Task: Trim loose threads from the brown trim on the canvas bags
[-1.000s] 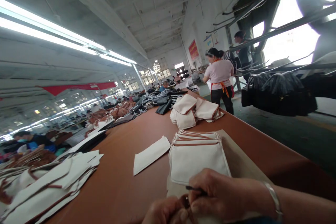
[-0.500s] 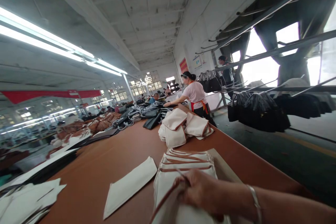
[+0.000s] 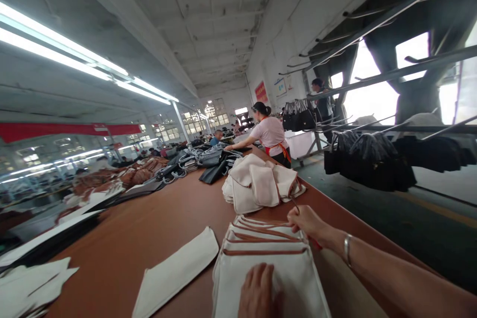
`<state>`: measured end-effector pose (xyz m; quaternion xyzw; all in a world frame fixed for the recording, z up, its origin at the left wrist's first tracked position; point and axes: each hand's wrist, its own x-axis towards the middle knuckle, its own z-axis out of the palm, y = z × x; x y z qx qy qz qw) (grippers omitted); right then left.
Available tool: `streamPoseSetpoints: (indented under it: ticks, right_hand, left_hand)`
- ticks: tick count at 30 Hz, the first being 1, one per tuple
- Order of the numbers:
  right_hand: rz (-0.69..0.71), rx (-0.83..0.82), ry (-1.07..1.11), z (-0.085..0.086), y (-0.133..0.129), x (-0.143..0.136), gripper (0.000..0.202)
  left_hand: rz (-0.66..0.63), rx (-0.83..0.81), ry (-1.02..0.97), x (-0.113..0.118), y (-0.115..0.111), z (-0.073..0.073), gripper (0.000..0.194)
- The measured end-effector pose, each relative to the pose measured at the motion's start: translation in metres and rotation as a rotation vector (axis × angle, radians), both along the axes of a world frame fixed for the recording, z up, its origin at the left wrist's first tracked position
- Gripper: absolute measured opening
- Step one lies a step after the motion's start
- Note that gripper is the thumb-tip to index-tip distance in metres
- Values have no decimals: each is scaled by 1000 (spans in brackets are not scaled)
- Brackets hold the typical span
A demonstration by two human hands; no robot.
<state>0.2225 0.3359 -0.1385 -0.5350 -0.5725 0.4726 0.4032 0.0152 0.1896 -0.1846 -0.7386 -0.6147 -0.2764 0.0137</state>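
Note:
A stack of cream canvas pieces with brown trim (image 3: 261, 253) lies on the brown table (image 3: 156, 228) in front of me. My left hand (image 3: 258, 292) rests flat on the stack's near end, holding nothing. My right hand (image 3: 304, 220), with a silver bangle on the wrist, reaches out over the stack's far right corner and pinches a thin dark tool (image 3: 295, 203). Just beyond it sits a loose pile of cream pouches (image 3: 257, 181). One flat cream piece (image 3: 175, 273) lies to the left of the stack.
A person in a pink top and orange apron (image 3: 272, 136) leans over the table further along. Dark bags and straps (image 3: 214, 161) cover the far table. Black bags hang on a rack (image 3: 368, 161) at the right. White cut pieces (image 3: 30, 285) lie at the lower left.
My right hand has moved from the stack's near end out to its far corner. My left hand has come down flat on the stack. The pile of pouches beyond looks fuller.

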Motion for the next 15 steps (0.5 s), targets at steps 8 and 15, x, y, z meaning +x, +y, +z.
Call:
streamPoseSetpoints:
  ticks: [8, 15]
  right_hand:
    - [38, 191, 87, -4, -50, 20, 25]
    - [49, 269, 62, 20, -45, 18, 19]
  left_hand:
    - [-75, -125, 26, 58, 48, 5, 34]
    - [-69, -97, 81, 71, 50, 6, 30]
